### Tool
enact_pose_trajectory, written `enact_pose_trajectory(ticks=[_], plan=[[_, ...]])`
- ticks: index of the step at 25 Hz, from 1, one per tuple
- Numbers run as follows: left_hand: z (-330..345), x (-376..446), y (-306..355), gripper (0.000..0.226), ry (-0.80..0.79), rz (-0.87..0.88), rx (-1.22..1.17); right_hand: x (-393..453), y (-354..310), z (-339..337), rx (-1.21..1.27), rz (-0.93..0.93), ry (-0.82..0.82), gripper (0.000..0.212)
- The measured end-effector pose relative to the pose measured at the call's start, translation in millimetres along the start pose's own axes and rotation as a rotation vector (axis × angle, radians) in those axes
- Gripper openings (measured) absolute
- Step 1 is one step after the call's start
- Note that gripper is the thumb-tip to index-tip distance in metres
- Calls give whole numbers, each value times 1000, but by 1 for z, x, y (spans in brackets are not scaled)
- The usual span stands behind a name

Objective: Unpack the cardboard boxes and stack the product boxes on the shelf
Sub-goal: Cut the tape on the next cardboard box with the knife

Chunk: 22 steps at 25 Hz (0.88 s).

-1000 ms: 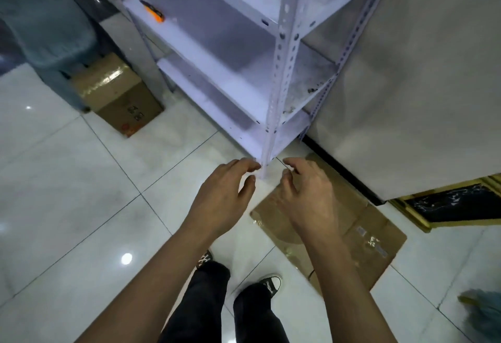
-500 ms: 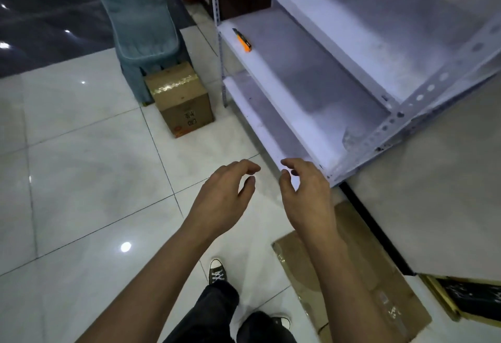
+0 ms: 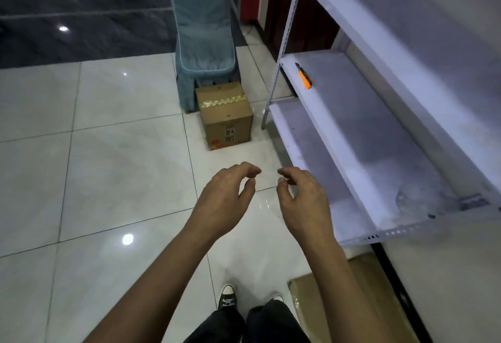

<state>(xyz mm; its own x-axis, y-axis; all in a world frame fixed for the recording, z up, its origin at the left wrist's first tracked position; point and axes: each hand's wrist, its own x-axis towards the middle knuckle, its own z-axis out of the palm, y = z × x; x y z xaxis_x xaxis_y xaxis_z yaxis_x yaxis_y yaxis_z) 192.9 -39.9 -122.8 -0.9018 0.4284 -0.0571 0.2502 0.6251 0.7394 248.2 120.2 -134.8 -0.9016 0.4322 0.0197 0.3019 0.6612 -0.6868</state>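
A taped brown cardboard box (image 3: 225, 116) stands on the white floor tiles, against a blue covered chair and left of the shelf's post. The white metal shelf (image 3: 379, 131) runs along the right side, its boards bare except for an orange utility knife (image 3: 304, 76). My left hand (image 3: 226, 199) and my right hand (image 3: 301, 201) hover side by side over the floor, well short of the box. Their fingers are loosely curled and hold nothing.
A blue fabric-covered chair (image 3: 203, 30) stands behind the box. Flattened cardboard (image 3: 352, 302) lies on the floor at the lower right, beside my feet (image 3: 228, 296). Dark floor tiles begin at the upper left.
The view has swung left from the shelf's corner post toward the taped box. Both hands kept their loose curled pose and came away from the post.
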Motion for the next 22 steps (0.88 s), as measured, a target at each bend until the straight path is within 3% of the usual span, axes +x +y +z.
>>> enact_pose_trajectory(ticks=[8,22], plan=[[-37,49,-41,26,79,-93,18,75,-32,39,6,-75,-72,24],[-74,226,-71,26,134,-247,27,286,-49,87,40,-133,-209,22]])
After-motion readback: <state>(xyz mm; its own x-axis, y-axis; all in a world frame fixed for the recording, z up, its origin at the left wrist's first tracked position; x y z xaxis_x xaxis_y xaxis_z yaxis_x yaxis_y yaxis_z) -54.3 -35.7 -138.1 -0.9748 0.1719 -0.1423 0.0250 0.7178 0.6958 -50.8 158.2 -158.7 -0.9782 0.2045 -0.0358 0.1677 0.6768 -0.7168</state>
